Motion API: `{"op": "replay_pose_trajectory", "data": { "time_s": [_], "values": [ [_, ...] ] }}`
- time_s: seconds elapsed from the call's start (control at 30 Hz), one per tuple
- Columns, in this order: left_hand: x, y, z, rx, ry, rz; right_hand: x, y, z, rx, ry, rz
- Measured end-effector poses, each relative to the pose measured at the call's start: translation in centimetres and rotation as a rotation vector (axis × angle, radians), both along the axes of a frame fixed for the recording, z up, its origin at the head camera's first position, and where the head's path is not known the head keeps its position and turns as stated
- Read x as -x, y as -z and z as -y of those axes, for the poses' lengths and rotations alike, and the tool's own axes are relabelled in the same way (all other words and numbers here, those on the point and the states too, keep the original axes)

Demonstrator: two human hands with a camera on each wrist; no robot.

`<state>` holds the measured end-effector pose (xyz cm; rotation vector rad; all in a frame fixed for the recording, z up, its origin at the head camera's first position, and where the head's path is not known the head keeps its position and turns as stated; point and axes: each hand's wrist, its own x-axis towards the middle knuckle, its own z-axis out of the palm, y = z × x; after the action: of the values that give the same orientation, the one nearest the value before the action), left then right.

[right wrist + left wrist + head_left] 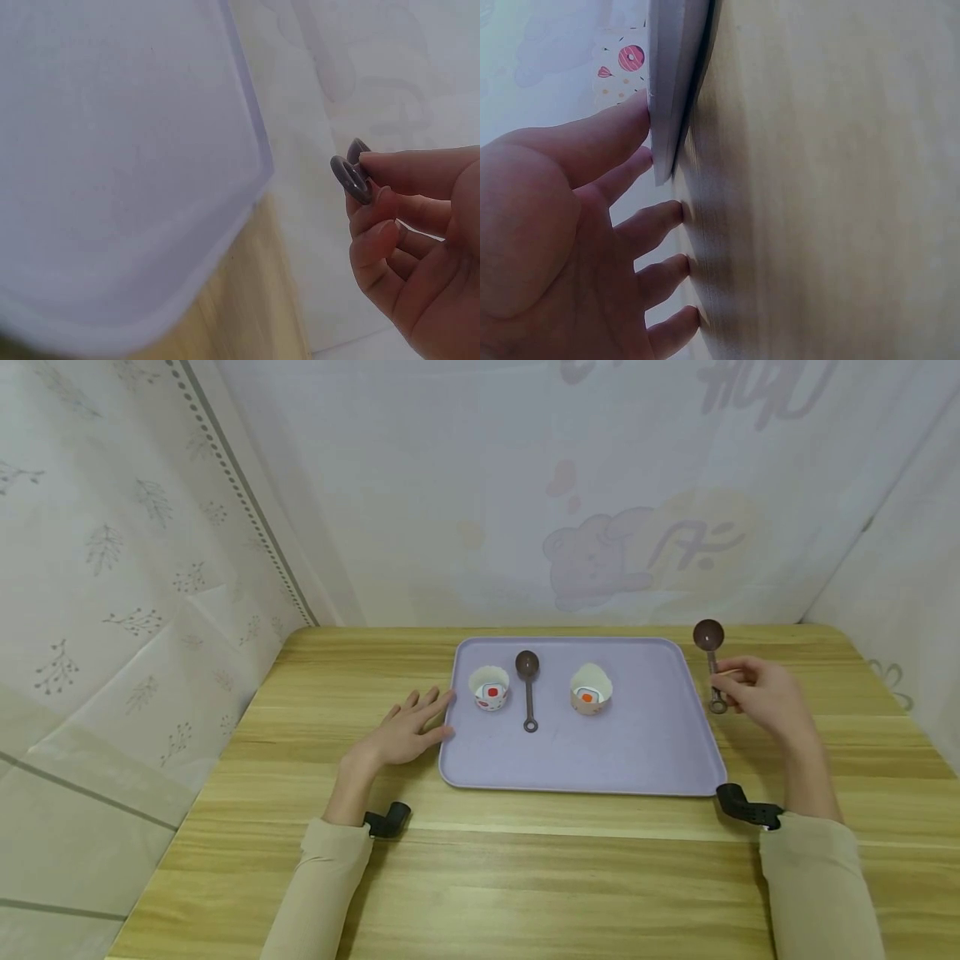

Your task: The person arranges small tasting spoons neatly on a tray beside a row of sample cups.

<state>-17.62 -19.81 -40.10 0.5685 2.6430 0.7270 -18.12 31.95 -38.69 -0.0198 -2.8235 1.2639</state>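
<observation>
My right hand [767,695] pinches the handle of a brown measuring spoon [708,635] just right of the lilac tray [637,752]. Its round bowl points toward the back, and the ring at the handle's end [349,180] shows in the right wrist view. With fingers spread, my left hand [401,727] touches the tray's left edge; the thumb and a finger meet the rim in the left wrist view, while other fingertips rest on the table. On the tray lie a second brown measuring spoon [528,689], a paper baking cup with a red mark [490,689] and another with an orange mark [590,691].
A wood-grain table [562,877] carries the tray. White patterned curtains [450,510] hang behind it and along both sides. Black wrist mounts [387,820] stick out from both sleeves, the right one [746,807] close to the tray's front right corner.
</observation>
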Motion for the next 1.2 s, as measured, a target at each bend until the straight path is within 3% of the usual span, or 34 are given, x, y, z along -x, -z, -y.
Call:
{"op": "replay_pose_trajectory", "data": {
  "time_s": [0.37,1.2],
  "values": [
    [0.0,0.0,-0.1,0.006,-0.002,-0.005,0.2,0.2,1.0,0.011,-0.073,0.002],
    [0.1,0.1,-0.1,0.008,-0.006,-0.004,0.5,0.2,3.1,0.046,-0.121,0.019]
  ]
}}
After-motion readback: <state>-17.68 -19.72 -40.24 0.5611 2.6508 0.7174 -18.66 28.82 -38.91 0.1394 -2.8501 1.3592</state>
